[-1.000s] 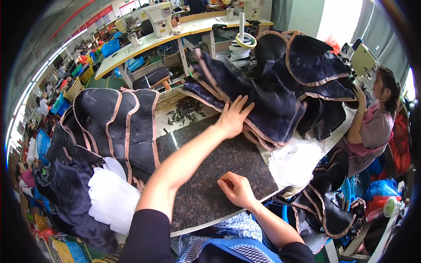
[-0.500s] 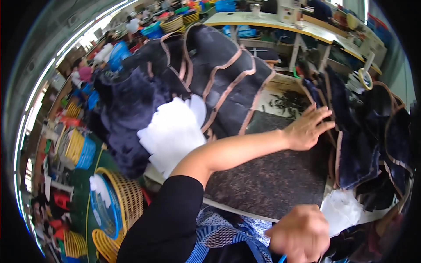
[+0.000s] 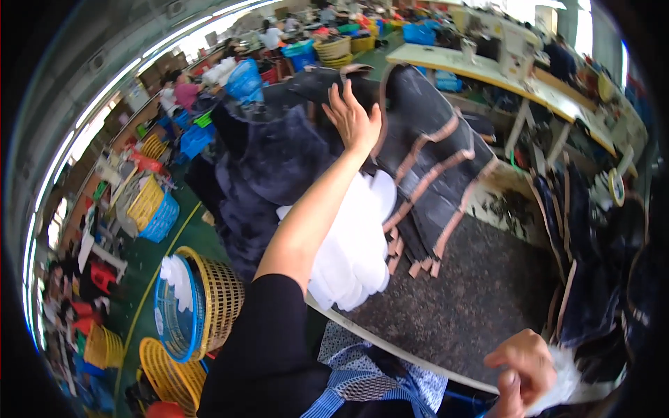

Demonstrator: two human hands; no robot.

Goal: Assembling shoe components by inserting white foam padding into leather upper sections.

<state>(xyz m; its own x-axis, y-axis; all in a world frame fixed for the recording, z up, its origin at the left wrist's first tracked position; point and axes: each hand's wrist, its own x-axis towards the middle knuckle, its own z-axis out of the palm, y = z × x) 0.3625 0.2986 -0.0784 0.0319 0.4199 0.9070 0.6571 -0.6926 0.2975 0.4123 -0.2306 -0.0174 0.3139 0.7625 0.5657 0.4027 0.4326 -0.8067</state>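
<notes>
Left hand [image 3: 354, 120] fingers spread open, palm flat on the dark tan-trimmed fabric stack [image 3: 425, 150] at 12 o'clock. Right hand [image 3: 524, 368], at 5 o'clock, curls its fingers around white fluffy padding [image 3: 561, 382]. Speckled surface [image 3: 474, 299] lies between.

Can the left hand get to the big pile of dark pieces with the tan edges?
Probably yes. The left hand is already stretched out over the pile of dark pieces, fingers spread against it, with nothing between them.

Green floor [image 3: 150, 261] with yellow and blue baskets [image 3: 202, 306]. Long pale workbench [image 3: 488, 73] at rear. Bright daylight from upper right.
</notes>
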